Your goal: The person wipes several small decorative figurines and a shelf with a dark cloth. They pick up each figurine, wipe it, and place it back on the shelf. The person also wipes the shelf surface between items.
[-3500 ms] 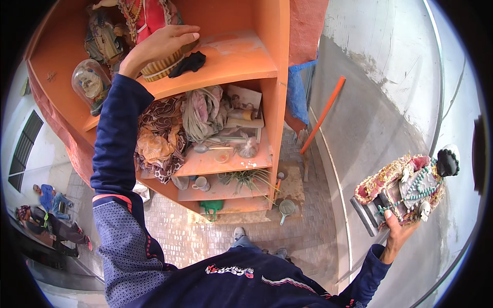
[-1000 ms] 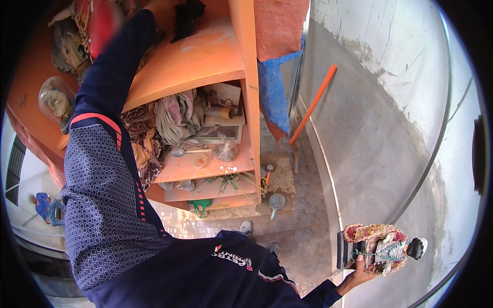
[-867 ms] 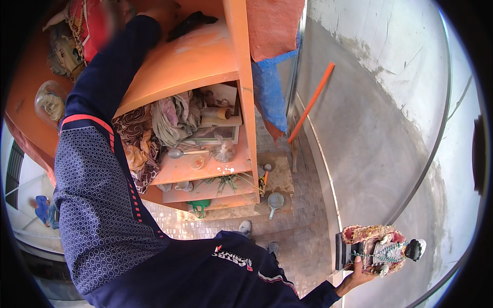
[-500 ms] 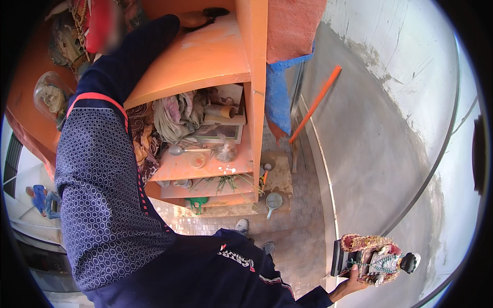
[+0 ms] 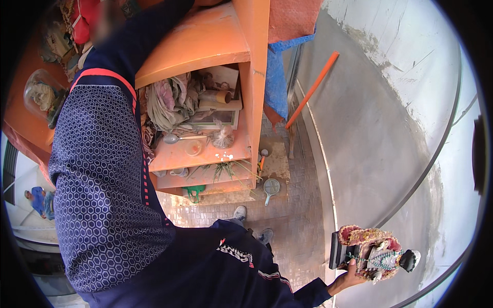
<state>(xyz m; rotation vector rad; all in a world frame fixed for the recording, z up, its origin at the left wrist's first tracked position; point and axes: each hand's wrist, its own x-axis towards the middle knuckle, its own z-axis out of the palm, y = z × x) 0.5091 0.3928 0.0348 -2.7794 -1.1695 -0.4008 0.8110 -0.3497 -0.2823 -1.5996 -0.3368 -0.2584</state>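
My right hand [image 5: 350, 277] is closed round the lower part of a statuette [image 5: 382, 260] at the lower right. It is a robed figure in red and gold with a pale front, dark hair, a white hat and a black base; it lies sideways in the picture. My left arm [image 5: 105, 169] reaches up over the top board of an orange shelf unit [image 5: 200, 43]. Only a sliver of my left hand [image 5: 209, 2] shows at the upper edge; its fingers are cut off.
A glass dome [image 5: 43, 97] and red cloth [image 5: 84, 23] are at the upper left. Lower boards hold crumpled cloth [image 5: 167, 105], a spoon [image 5: 172, 138], a knotted plastic bag [image 5: 223, 137] and green stalks [image 5: 224, 168]. An orange pole [image 5: 313, 88] leans right; a strainer [image 5: 271, 188] is on the floor.
My left hand has moved up, almost out of the picture, and the dark thing beside it is out of sight. My right hand keeps hold of the statuette, nearly in the same place.
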